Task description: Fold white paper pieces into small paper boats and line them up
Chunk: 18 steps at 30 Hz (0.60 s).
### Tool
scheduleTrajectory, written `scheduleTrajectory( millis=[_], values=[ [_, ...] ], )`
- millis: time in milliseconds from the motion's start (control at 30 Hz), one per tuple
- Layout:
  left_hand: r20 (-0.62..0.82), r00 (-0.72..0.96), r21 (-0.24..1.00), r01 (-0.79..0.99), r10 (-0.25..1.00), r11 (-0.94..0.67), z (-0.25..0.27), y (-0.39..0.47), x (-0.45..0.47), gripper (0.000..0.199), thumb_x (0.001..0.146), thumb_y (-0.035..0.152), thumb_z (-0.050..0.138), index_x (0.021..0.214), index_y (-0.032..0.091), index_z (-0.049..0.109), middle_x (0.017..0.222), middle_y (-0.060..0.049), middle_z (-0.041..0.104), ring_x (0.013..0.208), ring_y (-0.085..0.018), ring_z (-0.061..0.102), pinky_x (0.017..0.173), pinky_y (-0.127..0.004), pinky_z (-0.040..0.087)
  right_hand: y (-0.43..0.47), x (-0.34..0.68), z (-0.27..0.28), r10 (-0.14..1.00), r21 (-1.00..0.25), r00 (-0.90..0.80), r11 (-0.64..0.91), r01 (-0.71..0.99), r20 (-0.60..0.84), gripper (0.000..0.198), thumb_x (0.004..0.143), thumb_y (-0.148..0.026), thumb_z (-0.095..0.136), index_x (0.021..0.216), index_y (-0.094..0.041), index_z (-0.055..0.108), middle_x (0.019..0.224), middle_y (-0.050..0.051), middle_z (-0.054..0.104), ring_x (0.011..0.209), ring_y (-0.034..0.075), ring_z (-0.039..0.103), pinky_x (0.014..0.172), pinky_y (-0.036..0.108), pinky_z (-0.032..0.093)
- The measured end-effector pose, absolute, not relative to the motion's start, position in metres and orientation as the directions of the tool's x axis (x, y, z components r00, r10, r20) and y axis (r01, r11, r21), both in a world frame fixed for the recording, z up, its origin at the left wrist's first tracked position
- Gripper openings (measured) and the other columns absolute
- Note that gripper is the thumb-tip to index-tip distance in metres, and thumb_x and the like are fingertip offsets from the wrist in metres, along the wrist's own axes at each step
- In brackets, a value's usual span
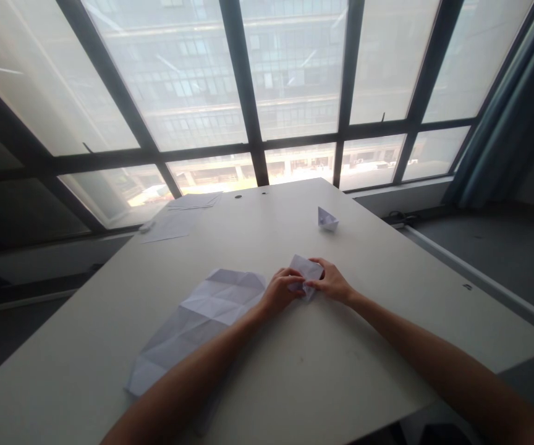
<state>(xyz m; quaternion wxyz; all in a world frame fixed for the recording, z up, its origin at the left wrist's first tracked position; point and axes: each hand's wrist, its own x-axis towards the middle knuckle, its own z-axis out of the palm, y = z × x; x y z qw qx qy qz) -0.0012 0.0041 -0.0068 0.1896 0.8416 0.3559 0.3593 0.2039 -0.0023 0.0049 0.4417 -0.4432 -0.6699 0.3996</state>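
A small piece of folded white paper [306, 267] is held between both hands, just over the table. My left hand [282, 290] grips its left and lower side, fingers closed on it. From the right, my right hand [332, 281] pinches the same paper between thumb and fingers. Part of the paper is hidden behind the fingers. Under and beside my left forearm lies a large creased white sheet [202, 309], marked with many fold lines. Farther off, beyond my right hand, a small folded paper boat [327, 219] stands on the table.
The white table [248, 228] reaches toward a wall of windows with dark frames [254, 148]. Several flat white sheets [174, 219] lie at its far left edge. A blue curtain [503, 117] hangs at the right. A pale rail [480, 278] runs beside the table's right edge.
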Motion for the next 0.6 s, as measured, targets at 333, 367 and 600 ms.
scheduleTrajectory(
  millis=[333, 367, 600],
  values=[
    [0.427, 0.45, 0.636, 0.468, 0.784, -0.614, -0.005, 0.004, -0.001, 0.019, 0.071, 0.034, 0.081, 0.084, 0.021, 0.077, 0.092, -0.008, 0.07, 0.089, -0.023, 0.062, 0.083, -0.035, 0.048, 0.002, 0.202, -0.013, 0.946, -0.857, -0.22, 0.31, 0.412, 0.236, 0.07, 0.067, -0.024, 0.075, 0.132, -0.02, 0.05, 0.107, 0.007, 0.067, 0.086, 0.021, 0.063, 0.079, 0.033, 0.051],
    [0.416, 0.456, 0.636, 0.473, 0.787, -0.61, -0.005, 0.004, -0.001, 0.019, 0.071, 0.035, 0.081, 0.083, 0.021, 0.077, 0.092, -0.007, 0.07, 0.089, -0.022, 0.062, 0.083, -0.033, 0.048, 0.002, 0.202, -0.014, 0.948, -0.823, -0.208, 0.315, 0.474, 0.243, 0.07, 0.067, -0.023, 0.076, 0.132, -0.02, 0.05, 0.108, 0.007, 0.066, 0.089, 0.022, 0.063, 0.083, 0.035, 0.05],
    [0.378, 0.468, 0.621, 0.512, 0.799, -0.594, -0.004, 0.003, -0.001, 0.017, 0.072, 0.036, 0.08, 0.081, 0.022, 0.077, 0.089, -0.005, 0.071, 0.087, -0.02, 0.063, 0.083, -0.03, 0.047, -0.003, 0.206, -0.007, 0.905, -0.553, -0.175, 0.381, 0.741, 0.388, 0.064, 0.064, -0.028, 0.082, 0.124, -0.017, 0.061, 0.119, 0.013, 0.054, 0.113, 0.028, 0.049, 0.1, 0.038, 0.04]
  ],
)
